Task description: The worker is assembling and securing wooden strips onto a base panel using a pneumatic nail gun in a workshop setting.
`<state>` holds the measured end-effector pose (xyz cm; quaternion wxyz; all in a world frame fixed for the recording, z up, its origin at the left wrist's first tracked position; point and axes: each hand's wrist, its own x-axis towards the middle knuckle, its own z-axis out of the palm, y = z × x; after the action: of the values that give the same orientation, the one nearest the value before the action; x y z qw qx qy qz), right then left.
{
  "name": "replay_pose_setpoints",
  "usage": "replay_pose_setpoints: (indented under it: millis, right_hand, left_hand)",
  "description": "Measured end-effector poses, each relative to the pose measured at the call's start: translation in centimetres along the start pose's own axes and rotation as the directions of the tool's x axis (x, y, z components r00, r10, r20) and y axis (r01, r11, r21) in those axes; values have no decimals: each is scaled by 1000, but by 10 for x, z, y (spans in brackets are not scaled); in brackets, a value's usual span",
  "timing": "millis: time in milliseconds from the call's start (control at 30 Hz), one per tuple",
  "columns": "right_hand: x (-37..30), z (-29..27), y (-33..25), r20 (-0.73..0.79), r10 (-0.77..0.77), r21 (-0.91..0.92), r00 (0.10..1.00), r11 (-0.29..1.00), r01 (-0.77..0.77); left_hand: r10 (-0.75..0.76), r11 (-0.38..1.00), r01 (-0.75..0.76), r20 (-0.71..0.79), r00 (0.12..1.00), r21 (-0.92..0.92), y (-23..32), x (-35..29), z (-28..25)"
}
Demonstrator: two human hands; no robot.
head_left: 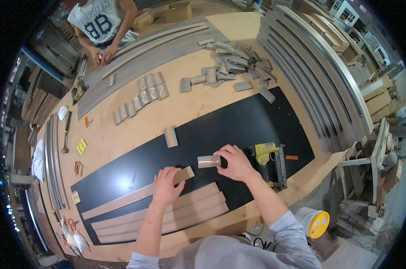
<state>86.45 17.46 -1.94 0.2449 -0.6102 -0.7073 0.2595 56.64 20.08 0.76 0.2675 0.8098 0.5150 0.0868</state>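
My left hand (166, 185) presses flat on the upper end of a long grey-brown wooden strip (122, 201) lying on a black panel (239, 125). My right hand (236, 162) pinches a short grey block (208, 161) and holds it just right of the strip's end. Three more long strips (198, 208) lie side by side below the hands. Another short block (170, 136) rests alone on the panel above them.
A yellow nail gun (270, 163) lies just right of my right hand. A heap of short grey blocks (232, 65) and rows of them (142, 98) sit further up the bench. Long mouldings (310, 80) run along the right. Another person (102, 27) works at the far end.
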Motion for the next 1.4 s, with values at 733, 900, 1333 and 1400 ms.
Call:
replay_pose_setpoints:
  millis: [733, 900, 1333, 1400]
  right_hand:
    - [-39, -19, -77, -247, -188, 32, 951, 979, 202]
    - [-40, -26, -84, -288, -169, -13, 943, 985, 172]
    - [-37, -27, -66, -259, -101, -24, 961, 995, 98]
    - [-36, -23, -54, -239, -56, -51, 969, 998, 45]
  left_hand:
    - [-300, 518, 400, 276, 913, -756, 56, 11, -29]
    - [-249, 457, 336, 244, 937, -823, 56, -4, -30]
    - [-204, 378, 195, 124, 971, -905, 13, -16, -5]
    - [-347, 409, 144, -7, 938, -901, 6, -11, -3]
